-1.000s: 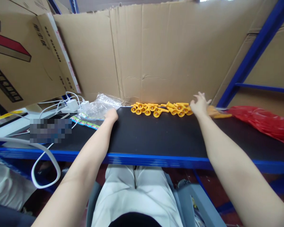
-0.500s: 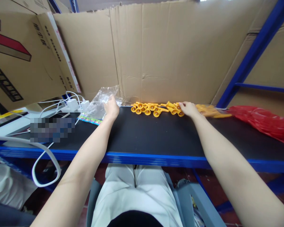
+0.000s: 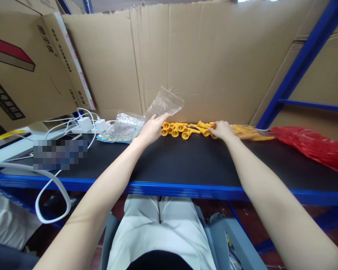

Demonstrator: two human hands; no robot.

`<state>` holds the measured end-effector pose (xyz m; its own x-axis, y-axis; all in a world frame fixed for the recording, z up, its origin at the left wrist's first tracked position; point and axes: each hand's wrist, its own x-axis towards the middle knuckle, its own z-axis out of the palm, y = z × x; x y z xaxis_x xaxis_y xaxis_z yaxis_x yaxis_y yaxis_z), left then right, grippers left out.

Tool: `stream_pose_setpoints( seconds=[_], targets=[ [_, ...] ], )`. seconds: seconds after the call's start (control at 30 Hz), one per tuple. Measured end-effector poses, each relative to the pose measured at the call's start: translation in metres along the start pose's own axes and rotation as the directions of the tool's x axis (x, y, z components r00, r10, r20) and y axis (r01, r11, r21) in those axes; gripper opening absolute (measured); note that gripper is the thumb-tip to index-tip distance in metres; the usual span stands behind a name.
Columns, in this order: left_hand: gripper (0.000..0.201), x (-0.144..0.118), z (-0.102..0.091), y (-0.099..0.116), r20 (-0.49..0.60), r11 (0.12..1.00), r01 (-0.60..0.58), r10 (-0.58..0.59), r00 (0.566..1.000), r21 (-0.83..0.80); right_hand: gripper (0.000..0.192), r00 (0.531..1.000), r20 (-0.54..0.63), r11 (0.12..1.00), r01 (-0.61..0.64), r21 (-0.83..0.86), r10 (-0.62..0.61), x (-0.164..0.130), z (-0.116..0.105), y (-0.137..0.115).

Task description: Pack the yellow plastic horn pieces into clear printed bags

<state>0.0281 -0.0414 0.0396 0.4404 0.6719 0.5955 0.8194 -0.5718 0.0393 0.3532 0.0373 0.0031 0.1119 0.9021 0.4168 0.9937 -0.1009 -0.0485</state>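
Held a clear bag up in the left hand with fingers pinched on it; had the right hand at yellow horns loose on the bench, could not tell whether gripping; had these outside any bag, with more yellow pieces seemingly inside plastic alongside.

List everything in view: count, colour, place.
Horns: at least eight, yellow, centre back
Lifted bag: one, clear, centre
Flat bags: uncounted, clear, left
Bundle: one, yellow, right
Plastic bag: one, red, far right
Plugs: two, white, left
Cables: several, white, left
Tabletop: one, black, middle
Panel: one, brown cardboard, behind
Carton: one, brown, upper left
Frame: one, blue, around tabletop
Chair: one, grey, bottom
Fabric: one, pale, lower left
Own trousers: one, white, bottom
Left hand: one, bare, on lifted bag
Right hand: one, bare, on horns
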Motion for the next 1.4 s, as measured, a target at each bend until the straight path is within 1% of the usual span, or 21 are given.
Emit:
stream_pose_setpoints(
  seconds=[0.07, 0.17, 0.3, 0.37, 0.4, 0.47, 0.57, 0.63, 0.7, 0.77, 0.83, 0.9, 0.97, 1.03, 1.07, 1.13, 1.2, 1.27, 1.3, 1.33, 1.4],
  targets=[
    [0.064, -0.001, 0.001, 0.008, 0.088, 0.998, -0.044, 0.049, 0.995, -0.055, 0.043, 1.000, 0.000, 1.000, -0.007, -0.025, 0.007, -0.002, -0.001, -0.003],
    [0.053, -0.002, 0.006, 0.011, 0.225, 0.988, -0.075, 0.104, 0.969, -0.133, 0.041, 1.000, 0.003, 0.999, -0.028, -0.031, 0.028, -0.004, -0.003, -0.008],
    [0.041, -0.002, 0.019, 0.000, 0.416, 0.991, -0.054, 0.101, 0.904, -0.123, 0.042, 0.998, -0.017, 0.998, -0.063, -0.027, 0.063, -0.005, -0.003, -0.011],
    [0.038, -0.003, 0.024, -0.007, 0.476, 0.993, -0.026, 0.078, 0.876, -0.115, 0.042, 0.997, -0.012, 0.997, -0.078, -0.023, 0.078, -0.005, -0.002, -0.012],
    [0.037, -0.003, 0.025, -0.010, 0.492, 0.994, -0.006, 0.058, 0.868, -0.107, 0.041, 0.996, -0.007, 0.996, -0.083, -0.022, 0.083, -0.005, -0.002, -0.012],
    [0.034, -0.003, 0.024, -0.013, 0.506, 0.997, 0.033, 0.010, 0.863, -0.076, 0.041, 0.996, -0.006, 0.995, -0.090, -0.031, 0.089, -0.006, -0.001, -0.012],
    [0.021, -0.003, 0.020, -0.013, 0.496, 0.995, 0.096, -0.078, 0.865, -0.009, 0.039, 0.995, -0.017, 0.994, -0.101, -0.045, 0.100, -0.006, -0.002, -0.012],
    [0.016, -0.002, 0.019, -0.013, 0.479, 0.988, 0.143, -0.150, 0.865, 0.052, 0.037, 0.990, -0.022, 0.990, -0.141, -0.021, 0.140, -0.006, -0.003, -0.011],
    [0.014, -0.002, 0.020, -0.015, 0.448, 0.979, 0.170, -0.204, 0.870, 0.115, 0.037, 0.977, -0.026, 0.976, -0.212, 0.054, 0.213, -0.004, -0.006, -0.010],
    [0.015, -0.002, 0.023, -0.018, 0.406, 0.969, 0.190, -0.240, 0.882, 0.161, 0.039, 0.954, -0.047, 0.942, -0.283, 0.178, 0.296, -0.002, -0.011, -0.008],
    [0.018, -0.003, 0.026, -0.023, 0.367, 0.960, 0.224, -0.273, 0.889, 0.169, 0.040, 0.931, -0.097, 0.895, -0.306, 0.323, 0.353, 0.000, -0.016, -0.006],
    [0.021, -0.004, 0.028, -0.028, 0.345, 0.949, 0.269, -0.310, 0.886, 0.161, 0.038, 0.909, -0.176, 0.849, -0.263, 0.458, 0.377, 0.003, -0.022, -0.006],
    [0.022, -0.004, 0.028, -0.033, 0.332, 0.938, 0.306, -0.344, 0.878, 0.162, 0.036, 0.889, -0.251, 0.797, -0.182, 0.575, 0.384, 0.006, -0.028, -0.010],
    [0.020, -0.005, 0.028, -0.035, 0.322, 0.929, 0.329, -0.368, 0.872, 0.171, 0.035, 0.880, -0.286, 0.714, -0.082, 0.695, 0.380, 0.009, -0.033, -0.017],
    [0.020, -0.005, 0.028, -0.036, 0.317, 0.925, 0.336, -0.377, 0.870, 0.177, 0.035, 0.886, -0.283, 0.655, -0.030, 0.755, 0.367, 0.010, -0.035, -0.022],
    [0.019, -0.005, 0.027, -0.036, 0.313, 0.920, 0.346, -0.389, 0.867, 0.187, 0.036, 0.918, -0.257, 0.522, 0.067, 0.851, 0.302, 0.008, -0.040, -0.034],
    [0.020, -0.005, 0.028, -0.036, 0.309, 0.911, 0.361, -0.409, 0.859, 0.202, 0.035, 0.960, -0.220, 0.419, 0.131, 0.898, 0.172, 0.001, -0.046, -0.048],
    [0.022, -0.005, 0.028, -0.037, 0.309, 0.898, 0.381, -0.434, 0.846, 0.218, 0.034, 0.987, -0.163, 0.365, 0.153, 0.918, -0.003, -0.011, -0.053, -0.060],
    [0.023, -0.005, 0.028, -0.038, 0.308, 0.892, 0.392, -0.448, 0.840, 0.226, 0.034, 0.987, -0.126, 0.349, 0.153, 0.925, -0.101, -0.018, -0.057, -0.066],
    [0.024, -0.006, 0.028, -0.038, 0.306, 0.885, 0.401, -0.459, 0.834, 0.235, 0.033, 0.978, -0.091, 0.334, 0.151, 0.930, -0.190, -0.025, -0.060, -0.070],
    [0.026, -0.006, 0.028, -0.039, 0.306, 0.877, 0.411, -0.474, 0.825, 0.250, 0.034, 0.928, 0.005, 0.335, 0.128, 0.934, -0.372, -0.035, -0.065, -0.077]
  ],
)
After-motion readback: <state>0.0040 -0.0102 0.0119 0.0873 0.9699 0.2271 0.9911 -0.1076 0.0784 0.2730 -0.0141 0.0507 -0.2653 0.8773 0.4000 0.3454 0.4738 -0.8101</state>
